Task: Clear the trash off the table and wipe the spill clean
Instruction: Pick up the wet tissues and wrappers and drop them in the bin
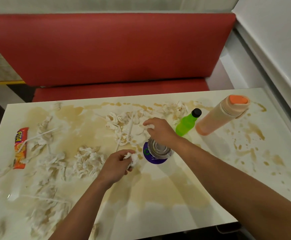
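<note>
A white table (202, 201) is covered with brown spill (158, 189) and several wet crumpled tissues (87, 161). My left hand (115, 167) grips a wad of tissue (132, 159) near the table's middle. My right hand (160, 129) pinches another tissue piece (150, 126) just beyond a tipped metal can (158, 148) with a purple label. A red-orange snack wrapper (20, 148) lies at the left. White plastic straws (130, 129) lie among the tissues.
A green bottle (187, 122) with a black cap and a peach flask (222, 116) with an orange lid stand at the right back. A red bench seat (110, 49) runs behind the table. A white wall ledge (271, 66) borders the right side.
</note>
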